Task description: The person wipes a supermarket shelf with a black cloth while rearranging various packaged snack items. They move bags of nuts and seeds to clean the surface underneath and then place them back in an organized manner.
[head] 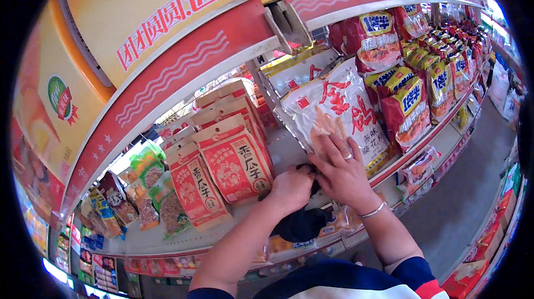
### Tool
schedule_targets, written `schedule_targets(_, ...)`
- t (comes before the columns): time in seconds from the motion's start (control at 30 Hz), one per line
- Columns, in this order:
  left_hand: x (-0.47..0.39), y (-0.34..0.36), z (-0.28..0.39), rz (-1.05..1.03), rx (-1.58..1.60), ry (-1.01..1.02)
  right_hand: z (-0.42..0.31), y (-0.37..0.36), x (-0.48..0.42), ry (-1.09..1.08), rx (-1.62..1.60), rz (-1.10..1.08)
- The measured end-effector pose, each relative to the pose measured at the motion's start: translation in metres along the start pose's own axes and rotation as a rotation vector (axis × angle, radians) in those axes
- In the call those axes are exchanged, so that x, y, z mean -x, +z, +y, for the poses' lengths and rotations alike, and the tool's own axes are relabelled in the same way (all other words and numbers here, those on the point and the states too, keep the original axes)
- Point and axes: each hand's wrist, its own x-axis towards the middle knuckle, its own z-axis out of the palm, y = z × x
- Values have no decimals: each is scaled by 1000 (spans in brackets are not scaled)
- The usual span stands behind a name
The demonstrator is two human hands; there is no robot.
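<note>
My left hand is closed around a black cloth, whose bulk hangs below the wrist over the shelf's front edge. Against the front of a large white snack bag rests my right hand, palm side to the bag, with fingers somewhat apart. A ring and a bracelet are on that hand and wrist. The white bag leans upright, with red lettering and a yellow lower edge. To the left of my left hand stand red-and-tan paper packets in rows. Part of the cloth between my hands is hidden.
Red-and-yellow snack bags crowd the shelf at right. Green-topped nut bags stand at left. A red-and-white shelf rail overhangs the shelf. Goods fill a lower tier. An aisle floor runs along the right.
</note>
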Motion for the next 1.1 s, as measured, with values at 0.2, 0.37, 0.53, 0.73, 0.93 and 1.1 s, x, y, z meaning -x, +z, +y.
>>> schedule_targets(0.2, -11, 6, -10, -6, 22, -254, 0, 6, -2, -12, -11, -37)
schedule_targets(0.37, -52, 30, -33, -6, -53, -426, -5, -3, 0, 32, -17, -70)
schedule_targets(0.53, -82, 31, -58, -24, -133, -503, -7, 0, 1, -9, 14, -8)
schedule_targets(0.73, -90, 20, -71, 12, -196, -397, -7, 7, -1, -36, 48, 18)
schedule_targets(0.93, -72, 8, -52, 98, -178, -276, -3, 9, 0, -38, 52, 32)
schedule_targets(1.1, -50, 29, -40, 170, -113, -189, -8, 8, -1, -47, 10, 60)
